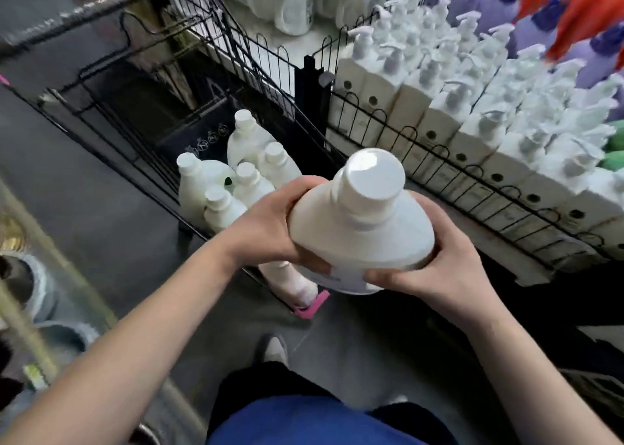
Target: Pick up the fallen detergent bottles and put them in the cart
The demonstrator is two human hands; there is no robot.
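Wire cart [111,0] at left, near end packed with upright white detergent bottles [248,140], caps up, likely to save room. Just above the cart's near corner: left hand [270,228] curled round one flank of the held bottle [361,238], right hand [439,265] clasping the other; two-handed probably for weight. Right of the cart, shelved pump bottles [472,123].

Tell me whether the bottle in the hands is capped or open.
Capped: a white cap covers the neck of the detergent bottle held between left hand and right hand.
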